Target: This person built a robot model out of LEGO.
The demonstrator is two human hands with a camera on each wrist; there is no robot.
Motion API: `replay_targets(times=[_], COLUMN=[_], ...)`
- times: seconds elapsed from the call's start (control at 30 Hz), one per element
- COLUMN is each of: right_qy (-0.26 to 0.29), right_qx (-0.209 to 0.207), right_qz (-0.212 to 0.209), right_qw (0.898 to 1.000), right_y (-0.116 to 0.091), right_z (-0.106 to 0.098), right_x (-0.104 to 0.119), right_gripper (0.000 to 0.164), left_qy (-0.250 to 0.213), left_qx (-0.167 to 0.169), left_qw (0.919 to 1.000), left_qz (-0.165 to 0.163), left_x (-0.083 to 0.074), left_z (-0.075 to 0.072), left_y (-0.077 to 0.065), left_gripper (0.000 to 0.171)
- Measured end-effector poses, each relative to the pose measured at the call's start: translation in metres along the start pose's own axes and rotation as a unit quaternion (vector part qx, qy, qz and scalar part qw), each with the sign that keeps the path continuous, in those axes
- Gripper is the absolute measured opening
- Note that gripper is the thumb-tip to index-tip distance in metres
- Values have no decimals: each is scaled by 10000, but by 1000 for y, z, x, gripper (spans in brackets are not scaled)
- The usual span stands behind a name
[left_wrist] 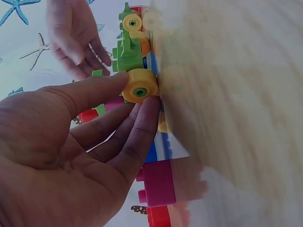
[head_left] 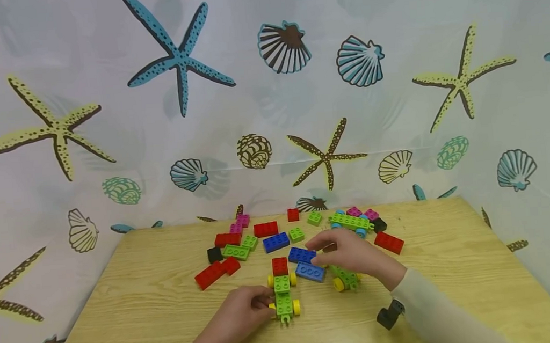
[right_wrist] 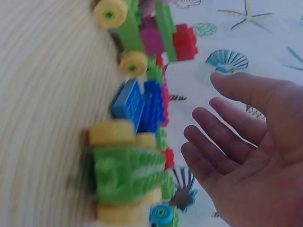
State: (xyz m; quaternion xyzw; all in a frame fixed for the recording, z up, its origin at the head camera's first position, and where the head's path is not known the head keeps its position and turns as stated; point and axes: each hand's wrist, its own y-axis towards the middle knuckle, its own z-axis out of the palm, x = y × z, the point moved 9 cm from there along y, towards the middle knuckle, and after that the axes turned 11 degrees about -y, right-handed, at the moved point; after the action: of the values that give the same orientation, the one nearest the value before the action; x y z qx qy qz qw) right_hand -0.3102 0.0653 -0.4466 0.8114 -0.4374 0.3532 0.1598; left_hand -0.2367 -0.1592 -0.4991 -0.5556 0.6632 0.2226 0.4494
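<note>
Nearest, left hand (head_left: 242, 310) pinches a yellow wheel (left_wrist: 141, 85) on a green car (head_left: 284, 302) at the table's (head_left: 144, 295) near side; right hand (head_left: 351, 254), thumb apart from loosely bent fingers, hangs above second green car (head_left: 345, 278). Farther: blue bricks (head_left: 302, 255), then blue-wheeled green car (head_left: 351, 221), shell-print cloth (head_left: 241, 109) behind.

A green toy car (head_left: 284, 302) with 4 yellow wheels (head_left: 296, 307) stands upright toward 6 o'clock, a red block (head_left: 280, 266) at its 12 o'clock end; at its 3 o'clock another green car (head_left: 345, 279) stands, partly hidden.
</note>
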Motion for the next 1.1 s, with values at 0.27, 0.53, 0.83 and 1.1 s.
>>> replay_targets(times=[0.27,0.53,0.83,1.1], right_qy=[-721,-998,-1000,-1210], right_qx=[113,379,412,224], right_qz=[258,238,60,220], right_qw=[9970,9940,9941,9922], right_y=[-7,-14,-20,-23], right_z=[-6,-11,-10,-9], right_x=[-40,-57,-58,-62], right_gripper=[53,69,70,71], left_qy=[258,298,460,480], left_qx=[-341,-731,-997,-958], left_qw=[9991,9968,9938,9941], left_qz=[-42,-117,-168,-164], left_x=[2,5,11,13], left_z=[-13,-29,-46,-49], left_y=[1,0,-3,-2], left_gripper=[33,31,28,29])
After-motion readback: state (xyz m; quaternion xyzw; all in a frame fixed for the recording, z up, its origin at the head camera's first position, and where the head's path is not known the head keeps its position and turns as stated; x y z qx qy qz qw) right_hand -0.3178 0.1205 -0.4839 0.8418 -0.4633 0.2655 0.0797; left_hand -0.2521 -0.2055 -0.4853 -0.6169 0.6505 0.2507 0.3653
